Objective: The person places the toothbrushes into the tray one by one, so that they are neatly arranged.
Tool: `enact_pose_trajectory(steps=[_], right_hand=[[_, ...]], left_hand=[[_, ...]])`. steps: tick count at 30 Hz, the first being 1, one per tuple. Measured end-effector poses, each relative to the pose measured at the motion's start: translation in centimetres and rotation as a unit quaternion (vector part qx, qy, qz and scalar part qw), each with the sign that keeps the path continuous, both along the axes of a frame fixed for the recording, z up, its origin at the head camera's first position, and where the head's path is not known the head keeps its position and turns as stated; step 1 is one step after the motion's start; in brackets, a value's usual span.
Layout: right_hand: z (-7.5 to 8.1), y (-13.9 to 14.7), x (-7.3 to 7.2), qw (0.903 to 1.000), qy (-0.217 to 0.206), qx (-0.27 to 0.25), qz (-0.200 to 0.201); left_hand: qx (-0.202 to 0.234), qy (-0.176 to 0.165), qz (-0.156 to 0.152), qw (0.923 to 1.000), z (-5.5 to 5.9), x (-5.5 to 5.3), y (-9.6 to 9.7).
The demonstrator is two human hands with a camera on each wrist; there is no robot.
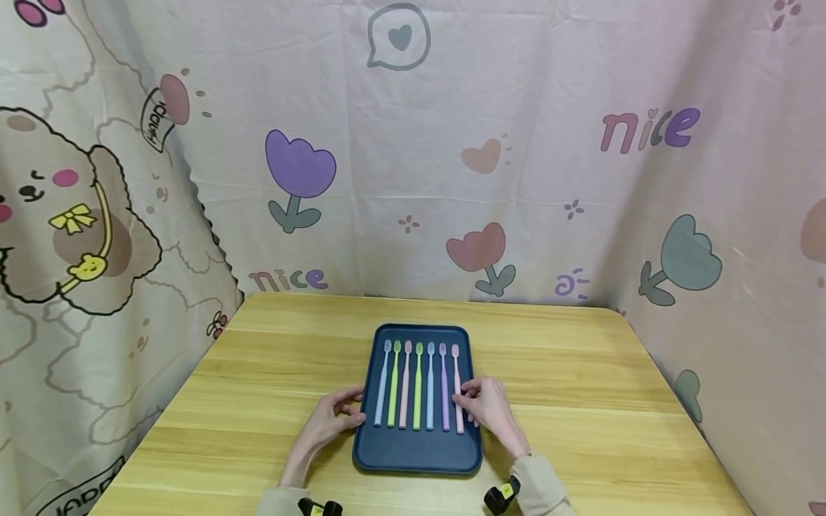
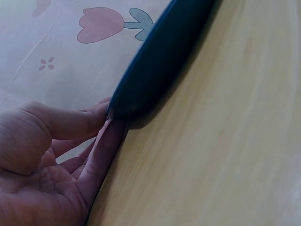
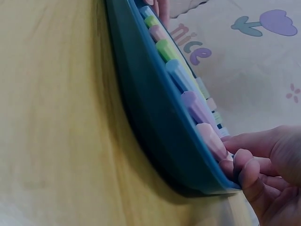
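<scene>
A dark blue tray point(image 1: 419, 455) lies on the table, with several toothbrushes in a side-by-side row, bristle heads toward the far end. My left hand point(image 1: 329, 423) pinches the tray's left rim; the left wrist view shows thumb and fingers meeting at the tray's edge point(image 2: 155, 70). At the opposite side, my right hand point(image 1: 492, 412) pinches the handle of the rightmost pink toothbrush point(image 1: 459, 423), its other fingers by the right rim. Beside that one lies a purple toothbrush point(image 1: 444, 401). Further left are a blue toothbrush point(image 1: 430, 401) and a light green toothbrush point(image 1: 418, 401).
The wooden table point(image 1: 581, 401) extends on both sides of the tray. Behind it hangs a printed curtain point(image 1: 400, 158) with tulips and lettering, and more printed cloth point(image 1: 64, 344) hangs along the left. Black devices are strapped at both wrists, over beige sleeves point(image 1: 542, 487).
</scene>
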State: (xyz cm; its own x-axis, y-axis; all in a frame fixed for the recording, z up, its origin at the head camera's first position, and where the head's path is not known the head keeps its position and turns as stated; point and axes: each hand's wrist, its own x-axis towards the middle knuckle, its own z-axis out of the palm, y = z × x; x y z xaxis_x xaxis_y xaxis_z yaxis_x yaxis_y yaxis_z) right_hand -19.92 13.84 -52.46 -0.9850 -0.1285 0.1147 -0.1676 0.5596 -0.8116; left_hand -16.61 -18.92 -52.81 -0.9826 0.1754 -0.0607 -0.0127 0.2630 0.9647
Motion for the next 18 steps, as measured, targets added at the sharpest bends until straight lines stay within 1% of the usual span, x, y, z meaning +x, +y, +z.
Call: enact_pose_trajectory(steps=[9,18], right_hand=[[-0.03,0.07,0.01,0.9999,0.009,0.006,-0.006],[-0.18,0.01,-0.10,0.9999,0.005,0.002,-0.014]], left_hand=[[-0.005,0.001,0.003,1.0000,0.11,-0.02,0.11],[-0.002,0.001,0.003,1.0000,0.01,-0.11,0.06]])
